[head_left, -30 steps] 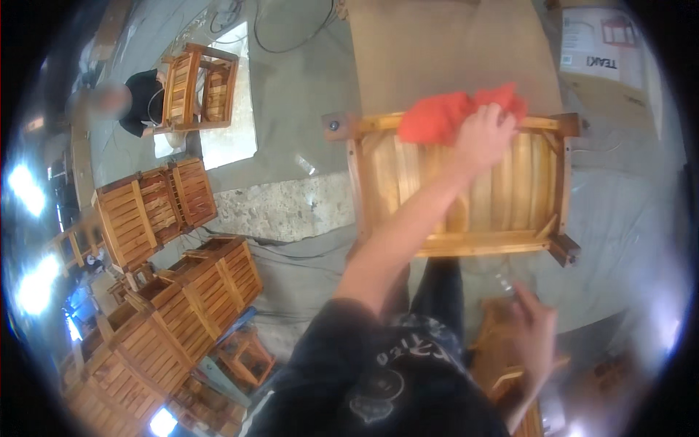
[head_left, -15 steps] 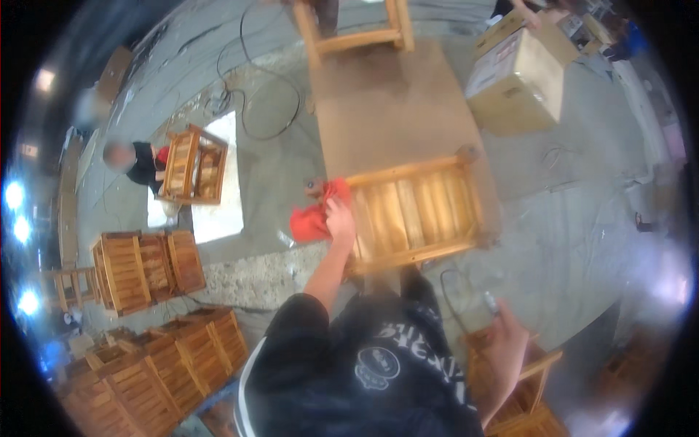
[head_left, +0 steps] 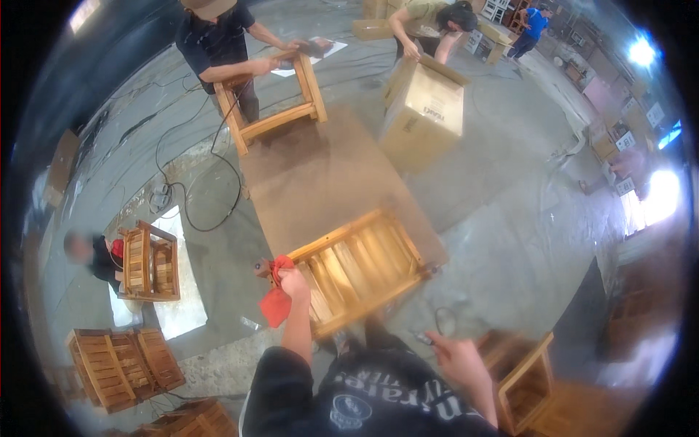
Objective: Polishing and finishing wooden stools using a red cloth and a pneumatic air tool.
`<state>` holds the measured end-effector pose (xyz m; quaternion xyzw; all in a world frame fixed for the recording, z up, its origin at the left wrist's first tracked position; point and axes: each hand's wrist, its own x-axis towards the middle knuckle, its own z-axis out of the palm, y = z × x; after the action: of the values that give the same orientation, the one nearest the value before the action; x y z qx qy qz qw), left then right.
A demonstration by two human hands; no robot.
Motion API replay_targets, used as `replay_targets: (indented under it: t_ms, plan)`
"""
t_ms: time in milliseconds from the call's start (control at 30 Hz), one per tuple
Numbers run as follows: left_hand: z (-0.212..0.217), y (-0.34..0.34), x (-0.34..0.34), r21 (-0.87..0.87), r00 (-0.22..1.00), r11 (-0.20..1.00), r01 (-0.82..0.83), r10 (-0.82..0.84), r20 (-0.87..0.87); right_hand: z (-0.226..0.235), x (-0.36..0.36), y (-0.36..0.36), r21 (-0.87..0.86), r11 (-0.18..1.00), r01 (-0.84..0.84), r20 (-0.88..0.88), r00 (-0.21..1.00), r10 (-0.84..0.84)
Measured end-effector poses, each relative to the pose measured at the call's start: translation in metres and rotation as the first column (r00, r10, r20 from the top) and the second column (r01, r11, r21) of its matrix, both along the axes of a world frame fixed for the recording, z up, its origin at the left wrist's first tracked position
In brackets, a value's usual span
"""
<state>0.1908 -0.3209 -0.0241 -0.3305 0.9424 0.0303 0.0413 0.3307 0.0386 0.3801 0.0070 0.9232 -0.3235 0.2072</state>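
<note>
Fingers [head_left: 290,277] on both hands are gripping stuff. There's a big flat brown cardboard sheet [head_left: 306,182], a golden-brown slatted wooden furniture piece [head_left: 358,264] over its near end, a soft red cloth [head_left: 275,307] bunched in the left hand [head_left: 295,285] at the piece's left corner, and a small metal-tipped thing [head_left: 422,337] in the right hand [head_left: 459,357]. Looks like wiping; next move probably calls for steady pressure there.

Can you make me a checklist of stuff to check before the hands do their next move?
1. Left hand holds the red cloth: ok.
2. Cloth is at the left corner of the slatted wooden frame: ok.
3. Frame sits firmly on the brown board: cannot tell.
4. Right hand is free: not ok, it holds a small shiny thing.
5. The worker opposite has hands away from this frame: ok.
</note>
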Motion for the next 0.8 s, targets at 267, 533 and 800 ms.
replay_targets:
  t_ms: [267, 533, 800]
  plan:
    - [0.063, 0.037, -0.008, -0.014, 0.889, 0.995, 0.096, -0.079, 0.451, -0.008, 0.023, 0.014, 0.012, 0.989, 0.147, -0.020, 0.989, -0.147]
    - [0.009, 0.045, 0.012, -0.004, 0.919, 0.921, -0.391, 0.390, 0.061, -0.019, 0.044, 0.032, -0.020, 0.958, 0.286, 0.110, 0.953, -0.282]
    - [0.008, 0.089, -0.057, 0.237, 0.809, 0.809, -0.538, 0.575, -0.124, -0.035, 0.051, 0.016, -0.009, 0.977, 0.211, 0.124, 0.970, -0.209]
